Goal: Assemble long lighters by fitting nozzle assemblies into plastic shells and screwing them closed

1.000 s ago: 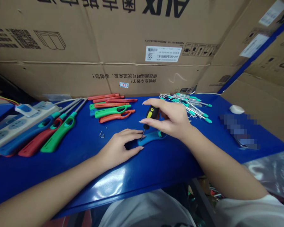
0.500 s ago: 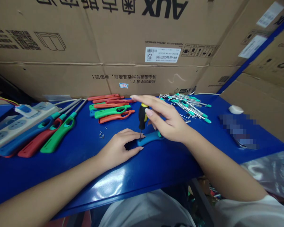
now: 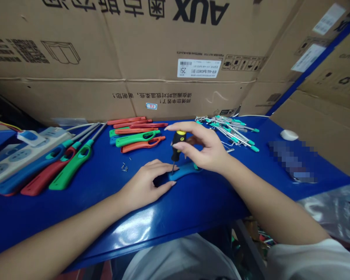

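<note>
My right hand [image 3: 205, 146] is closed round the black and yellow handle of a screwdriver [image 3: 177, 149], which stands nearly upright. The screwdriver's tip meets the near-left end of a blue lighter handle [image 3: 184, 171] lying on the table. My left hand [image 3: 151, 181] pinches that end between thumb and fingers. A bit of green shows on the blue handle below my right hand; part of the handle is hidden there. Several small screws [image 3: 124, 167] lie loose to the left of my left hand.
Red, green and orange lighter shells [image 3: 138, 138] lie behind my hands. Metal rods with green parts [image 3: 236, 130] are heaped at the back right. Three long lighters [image 3: 72, 163] lean on a white power strip [image 3: 17, 155]. A cardboard wall [image 3: 151, 89] stands behind the blue table [image 3: 221, 202].
My right hand's fingers have curled from stretched out to bent round the screwdriver handle. My left hand and the blue lighter handle stay in place.
</note>
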The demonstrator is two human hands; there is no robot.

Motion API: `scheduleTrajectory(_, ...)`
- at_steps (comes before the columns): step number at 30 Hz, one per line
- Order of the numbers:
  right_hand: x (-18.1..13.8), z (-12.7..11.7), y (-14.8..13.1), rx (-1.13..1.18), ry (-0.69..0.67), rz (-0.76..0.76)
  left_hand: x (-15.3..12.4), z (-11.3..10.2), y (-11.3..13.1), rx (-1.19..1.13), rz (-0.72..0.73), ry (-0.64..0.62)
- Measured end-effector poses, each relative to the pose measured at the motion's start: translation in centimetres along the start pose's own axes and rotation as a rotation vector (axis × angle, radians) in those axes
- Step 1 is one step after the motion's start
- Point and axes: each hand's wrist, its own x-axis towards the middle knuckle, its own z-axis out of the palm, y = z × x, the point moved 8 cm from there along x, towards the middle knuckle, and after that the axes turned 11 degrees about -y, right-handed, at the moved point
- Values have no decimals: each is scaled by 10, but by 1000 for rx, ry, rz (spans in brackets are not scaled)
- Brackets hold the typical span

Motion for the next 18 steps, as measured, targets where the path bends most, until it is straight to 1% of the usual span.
scheduleTrajectory(2,-2,-5,-7,-139,70,-75,0,0,0,3,4,4)
scheduleTrajectory(4,-1,-3,-9,-195,46,-92,0,1,-1,3,7,2)
scheduleTrajectory(5,-1,0,-7,-165,9,-64,0,1,-1,2,8,1)
scheduleTrajectory(7,1,8,0,-20,-55,20,0,1,-1,-1,7,-1)
scheduleTrajectory(9,1,12,4,112,-67,60,0,1,-1,1,10,-6)
scheduleTrajectory(10,1,11,5,131,-50,56,0,1,-1,4,12,-8)
scheduleTrajectory(12,0,5,2,62,14,6,-1,2,-2,10,8,-12)
scheduleTrajectory(14,-1,-3,-6,-64,78,-85,-1,3,-3,11,-1,-5)
scheduleTrajectory(16,-2,-5,-15,-129,60,-174,-1,2,-4,8,-2,4)
scheduleTrajectory(18,1,0,-17,-65,-22,-170,-1,2,-4,1,-1,3)
